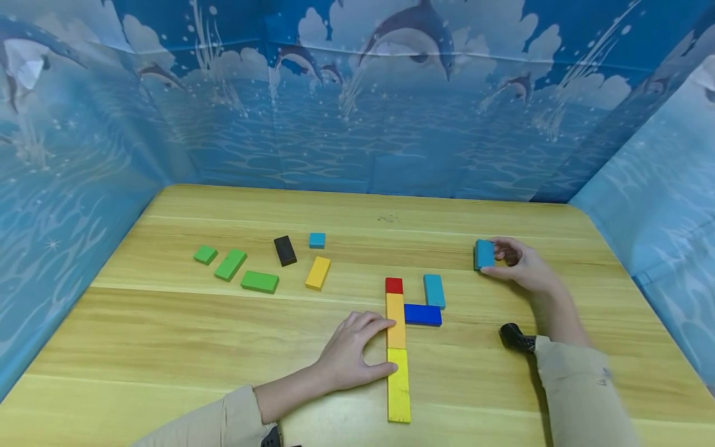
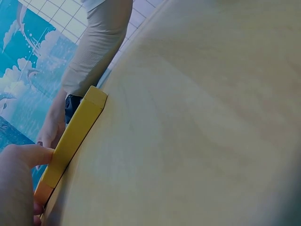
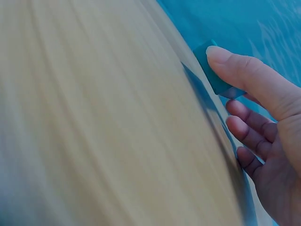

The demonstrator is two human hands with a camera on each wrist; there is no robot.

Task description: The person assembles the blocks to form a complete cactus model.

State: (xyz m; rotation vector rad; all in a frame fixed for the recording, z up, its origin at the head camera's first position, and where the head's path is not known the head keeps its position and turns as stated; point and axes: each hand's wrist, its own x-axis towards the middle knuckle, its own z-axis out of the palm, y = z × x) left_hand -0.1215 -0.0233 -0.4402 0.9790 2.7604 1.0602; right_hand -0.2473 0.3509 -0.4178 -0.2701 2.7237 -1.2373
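Observation:
In the head view my right hand [image 1: 525, 266] pinches a light blue block [image 1: 485, 254] between thumb and fingers, over the right part of the table. The right wrist view shows the thumb pressed along this block [image 3: 211, 68], with the other fingers curled below. My left hand [image 1: 352, 351] rests beside a straight row of blocks. Its thumb touches the long yellow block [image 1: 399, 388], and a fingertip lies on the orange block [image 1: 396, 320]. A red block [image 1: 394, 285] tops the row. A dark blue block [image 1: 422, 315] extends rightward from the orange one, with another light blue block [image 1: 434, 290] above its right end.
Toward the left lie several green blocks [image 1: 259, 282], a black block [image 1: 285, 251], a small light blue block [image 1: 317, 240] and a yellow-orange block [image 1: 318, 273]. A dolphin-printed blue curtain [image 1: 335, 136] stands around the wooden table [image 1: 167, 329].

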